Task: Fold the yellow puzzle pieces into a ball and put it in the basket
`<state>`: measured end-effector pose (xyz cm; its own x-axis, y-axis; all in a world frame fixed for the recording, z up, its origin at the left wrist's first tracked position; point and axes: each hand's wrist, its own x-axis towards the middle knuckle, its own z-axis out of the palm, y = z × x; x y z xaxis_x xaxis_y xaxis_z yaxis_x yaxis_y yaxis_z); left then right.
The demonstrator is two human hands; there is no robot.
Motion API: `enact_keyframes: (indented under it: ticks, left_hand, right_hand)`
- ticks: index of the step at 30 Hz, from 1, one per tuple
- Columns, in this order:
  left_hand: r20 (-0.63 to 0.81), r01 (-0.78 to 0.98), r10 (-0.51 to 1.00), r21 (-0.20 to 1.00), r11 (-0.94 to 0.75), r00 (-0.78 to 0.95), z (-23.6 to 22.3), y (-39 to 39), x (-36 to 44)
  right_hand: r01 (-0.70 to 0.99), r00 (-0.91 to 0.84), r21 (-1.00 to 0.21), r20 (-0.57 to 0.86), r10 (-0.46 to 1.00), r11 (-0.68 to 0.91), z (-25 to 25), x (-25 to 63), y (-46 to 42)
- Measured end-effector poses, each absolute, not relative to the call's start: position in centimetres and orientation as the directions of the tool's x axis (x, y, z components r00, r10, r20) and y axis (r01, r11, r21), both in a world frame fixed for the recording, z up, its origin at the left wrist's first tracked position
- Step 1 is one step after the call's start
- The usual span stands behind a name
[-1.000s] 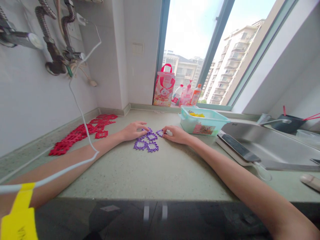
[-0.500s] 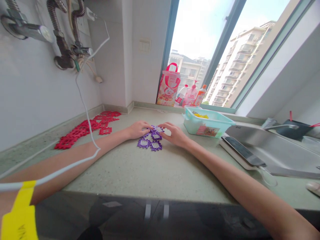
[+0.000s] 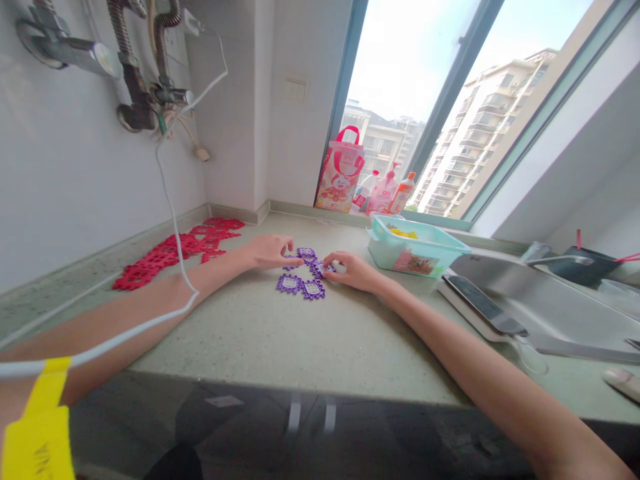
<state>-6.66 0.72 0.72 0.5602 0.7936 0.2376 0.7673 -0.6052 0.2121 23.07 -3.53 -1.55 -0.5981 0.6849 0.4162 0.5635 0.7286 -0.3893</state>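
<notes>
— Counter (image 3: 300, 340) first: what is it like?

— Pale green speckled stone, running into a corner under a big window (image 3: 425, 87) with apartment blocks outside. White wall on the left, with metal pipes (image 3: 135, 100) and a white cable (image 3: 170, 200) hanging down across the left forearm.

— And the hands?

— Both rest on the counter, far out at arm's length. Left hand (image 3: 267, 251) lies with fingers curled loosely, tips touching the purple tiles (image 3: 305, 273). Right hand (image 3: 350, 270) is pinched on the right edge of the same cluster, with something small and white at its fingertips; I cannot tell what it is.

— Where do the tiles sit?

— Between the two hands, flat on the stone, joined in a small cluster. Two of them lie nearer the body, free of both hands.

— Anything else on the surface?

— Red tiles (image 3: 170, 257) spread along the left wall. A mint tub (image 3: 415, 250) with yellow bits stands just right of the right hand. Beyond it a scale (image 3: 480, 310) and a steel sink (image 3: 550, 300). A pink bag (image 3: 343, 177) and bottles (image 3: 385, 193) stand on the sill.
</notes>
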Motion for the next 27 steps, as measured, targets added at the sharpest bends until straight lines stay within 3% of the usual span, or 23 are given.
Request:
enact_keyframes:
  ticks: [4,7,12,15,18,22,27]
  left_hand:
    - [0.134,0.772,0.792,0.179,-0.61,0.595,2.0,1.1,-8.1]
    - [0.144,0.79,0.819,0.217,-0.574,0.555,1.8,1.5,-8.8]
    - [0.284,0.728,0.847,0.432,-0.532,0.45,0.5,2.1,-7.7]
    - [0.375,0.645,0.826,0.516,-0.564,0.422,0.0,2.3,-6.1]
    - [0.398,0.632,0.776,0.452,-0.63,0.489,-0.2,2.5,-5.0]
    - [0.317,0.635,0.718,0.336,-0.696,0.62,-0.5,2.5,-4.7]
    - [0.306,0.629,0.711,0.331,-0.703,0.633,-0.5,2.0,-4.9]
  right_hand:
    - [0.588,-0.603,-0.346,0.415,0.681,0.731,-1.3,24.2,-3.2]
    - [0.589,-0.627,-0.304,0.412,0.661,0.748,-1.2,24.6,-3.4]
    - [0.583,-0.624,-0.34,0.395,0.674,0.738,-1.0,24.1,-4.0]
    - [0.605,-0.628,-0.297,0.392,0.672,0.739,-0.7,23.6,-4.3]
    - [0.634,-0.625,-0.245,0.395,0.673,0.733,-0.4,23.4,-4.5]
    - [0.626,-0.643,-0.204,0.412,0.646,0.753,-0.5,23.4,-4.3]
    - [0.614,-0.65,-0.207,0.415,0.637,0.762,-0.6,23.6,-3.8]
